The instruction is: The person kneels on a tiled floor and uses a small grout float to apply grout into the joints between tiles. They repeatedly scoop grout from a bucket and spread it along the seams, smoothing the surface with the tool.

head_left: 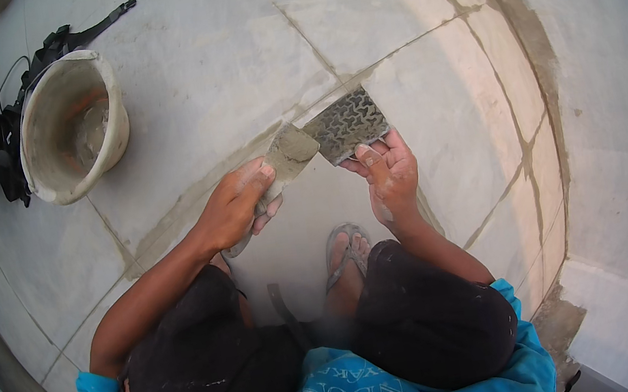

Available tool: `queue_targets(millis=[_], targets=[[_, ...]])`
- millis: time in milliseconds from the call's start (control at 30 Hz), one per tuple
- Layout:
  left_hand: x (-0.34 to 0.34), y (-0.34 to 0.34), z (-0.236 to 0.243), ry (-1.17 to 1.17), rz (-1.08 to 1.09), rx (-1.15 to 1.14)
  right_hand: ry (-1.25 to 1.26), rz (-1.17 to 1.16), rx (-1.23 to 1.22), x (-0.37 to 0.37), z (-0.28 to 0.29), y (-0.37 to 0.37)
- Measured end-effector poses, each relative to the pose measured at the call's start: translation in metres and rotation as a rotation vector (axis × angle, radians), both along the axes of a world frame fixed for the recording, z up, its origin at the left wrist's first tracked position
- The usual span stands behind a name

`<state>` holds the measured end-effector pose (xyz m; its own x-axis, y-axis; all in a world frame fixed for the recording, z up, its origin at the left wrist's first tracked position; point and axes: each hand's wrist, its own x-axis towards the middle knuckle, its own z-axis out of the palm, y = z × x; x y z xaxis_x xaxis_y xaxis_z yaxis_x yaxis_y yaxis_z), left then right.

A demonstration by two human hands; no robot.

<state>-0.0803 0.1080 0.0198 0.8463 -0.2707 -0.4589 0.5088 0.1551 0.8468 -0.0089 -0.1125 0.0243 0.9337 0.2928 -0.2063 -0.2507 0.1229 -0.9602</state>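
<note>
My left hand [237,204] is closed on a flat, squarish piece coated in wet grey grout [291,151], whose exact kind I cannot make out. In my right hand [393,175], thumb on top and fingers beneath, is a dark rectangular rubber piece with a raised tread pattern [348,122]. The two pieces meet or nearly meet at their edges, above the tiled floor and in front of my knees. Pale dust or grout marks the fingers of both hands.
Large pale tiles [210,56] with grout-smeared joints cover the floor. A pale bucket [123,144] with grey residue inside stands at the left, beside black straps [56,44]. A rough grey strip [521,24] curves along the right. My sandalled foot [345,261] rests between the knees.
</note>
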Motion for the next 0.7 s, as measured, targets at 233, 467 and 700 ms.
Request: queue_targets(millis=[233, 467, 700], targets=[[0.001, 0.002, -0.008, -0.102, 0.04, 0.112, 0.026, -0.043, 0.021, -0.002, -0.003, -0.017], [0.001, 0.003, -0.027, -0.761, 0.309, 0.648, 0.495, 0.051, 0.362, -0.004, 0.033, 0.011], [0.012, -0.004, -0.024, -1.123, 0.39, 0.8, 0.666, 0.226, 0.51, -0.012, 0.052, 0.043]])
